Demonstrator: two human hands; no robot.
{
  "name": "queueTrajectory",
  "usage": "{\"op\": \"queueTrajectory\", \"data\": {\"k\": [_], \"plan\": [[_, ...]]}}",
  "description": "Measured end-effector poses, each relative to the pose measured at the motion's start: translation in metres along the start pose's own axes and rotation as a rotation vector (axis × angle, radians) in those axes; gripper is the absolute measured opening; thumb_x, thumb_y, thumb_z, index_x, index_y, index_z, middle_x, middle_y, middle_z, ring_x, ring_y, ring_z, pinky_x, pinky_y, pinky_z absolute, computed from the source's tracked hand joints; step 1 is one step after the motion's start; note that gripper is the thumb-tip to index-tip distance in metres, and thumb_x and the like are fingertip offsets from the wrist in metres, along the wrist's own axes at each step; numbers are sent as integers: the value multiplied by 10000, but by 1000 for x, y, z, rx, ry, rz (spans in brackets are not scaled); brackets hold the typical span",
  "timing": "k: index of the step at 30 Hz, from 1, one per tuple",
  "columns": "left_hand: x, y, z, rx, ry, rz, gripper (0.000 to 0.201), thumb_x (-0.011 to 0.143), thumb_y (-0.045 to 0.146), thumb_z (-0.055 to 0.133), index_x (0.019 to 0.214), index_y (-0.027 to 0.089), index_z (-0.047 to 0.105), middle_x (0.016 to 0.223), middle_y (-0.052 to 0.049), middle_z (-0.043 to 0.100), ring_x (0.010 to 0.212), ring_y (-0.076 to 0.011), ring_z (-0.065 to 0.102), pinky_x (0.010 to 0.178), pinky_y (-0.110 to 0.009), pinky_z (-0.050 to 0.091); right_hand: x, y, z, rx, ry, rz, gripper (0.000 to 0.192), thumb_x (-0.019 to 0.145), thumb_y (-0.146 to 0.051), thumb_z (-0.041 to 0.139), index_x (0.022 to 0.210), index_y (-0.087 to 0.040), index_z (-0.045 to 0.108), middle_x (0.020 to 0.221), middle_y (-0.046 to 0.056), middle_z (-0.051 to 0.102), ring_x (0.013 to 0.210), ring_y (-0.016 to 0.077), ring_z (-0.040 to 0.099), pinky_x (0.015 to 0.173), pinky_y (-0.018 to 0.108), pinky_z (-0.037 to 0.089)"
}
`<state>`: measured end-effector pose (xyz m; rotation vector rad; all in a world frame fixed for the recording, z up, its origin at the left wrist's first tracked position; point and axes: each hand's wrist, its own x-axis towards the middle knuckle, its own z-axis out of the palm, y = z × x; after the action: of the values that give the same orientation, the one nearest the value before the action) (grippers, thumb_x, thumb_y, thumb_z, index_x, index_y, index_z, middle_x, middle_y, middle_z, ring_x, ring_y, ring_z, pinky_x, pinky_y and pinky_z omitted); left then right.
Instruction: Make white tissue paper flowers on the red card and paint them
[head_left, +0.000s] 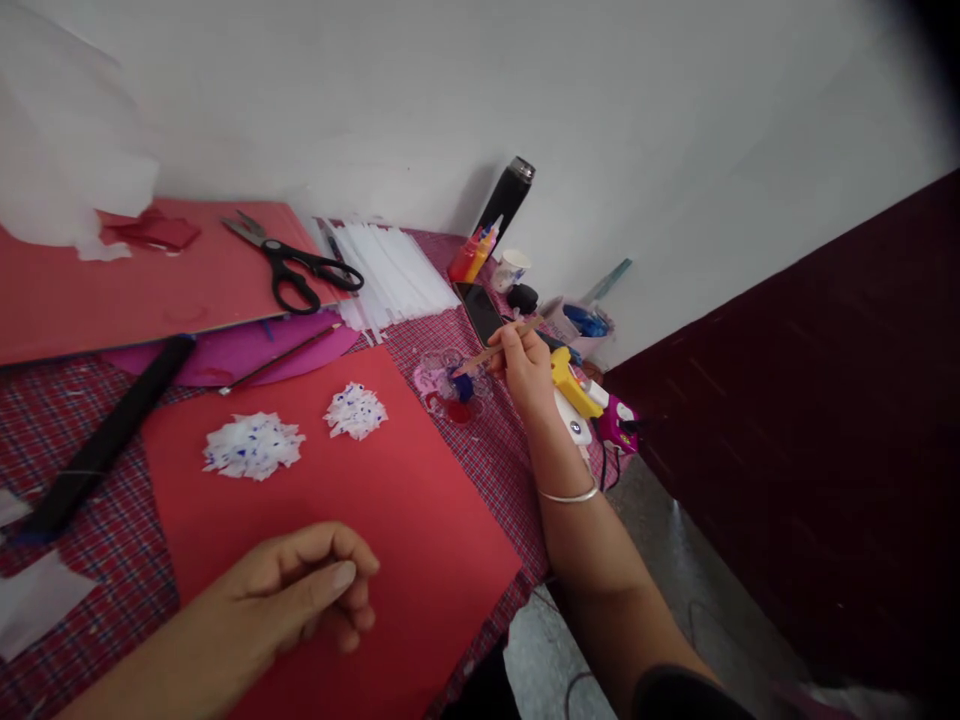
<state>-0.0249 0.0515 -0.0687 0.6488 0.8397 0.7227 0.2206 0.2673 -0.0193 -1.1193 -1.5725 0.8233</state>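
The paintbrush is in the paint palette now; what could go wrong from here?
1. The right hand holds the paintbrush with its tip in the blue well of the paint palette; a loaded tip could drip on the red sheet on the way to the paper flowers.
2. The palette sits near the table edge, beside the glue gun, so a nudge could possibly tip it.
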Motion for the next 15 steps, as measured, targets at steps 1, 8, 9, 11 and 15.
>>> {"op": "queueTrajectory", "data": {"k": [1,8,9,11,15], "plan": [[-1,1,0,5,2,-5,305,788,499,703,831,198,687,717,-55,678,655,-182,638,609,-288,518,0,0,0,-5,1,-3,402,904,-572,500,777,-193,548,496,-56,502,418,67,435,431,196,330],[1,0,0,4,-12,0,320,781,517,702,843,203,690,722,-52,677,660,-181,636,624,-295,520,6,6,-10,-127,25,7,380,907,-539,507,777,-184,545,511,-59,468,436,71,423,441,208,308],[1,-1,-1,4,-16,4,319,782,517,702,843,204,689,722,-51,677,659,-180,636,622,-294,518,6,8,-10,-152,9,13,374,909,-529,506,775,-182,547,514,-57,469,440,72,424,444,209,309],[2,-2,-1,6,-20,8,322,787,519,695,848,203,688,724,-53,678,660,-180,637,620,-294,517,7,9,-10,-183,-28,28,364,912,-514,502,770,-181,546,508,-55,469,437,76,422,443,214,308],[0,4,2,34,-33,27,321,795,516,686,851,200,687,720,-57,680,653,-181,634,609,-293,510,7,10,-9,-180,-25,37,359,915,-506,485,765,-186,544,497,-50,474,425,86,418,439,225,308]]}}
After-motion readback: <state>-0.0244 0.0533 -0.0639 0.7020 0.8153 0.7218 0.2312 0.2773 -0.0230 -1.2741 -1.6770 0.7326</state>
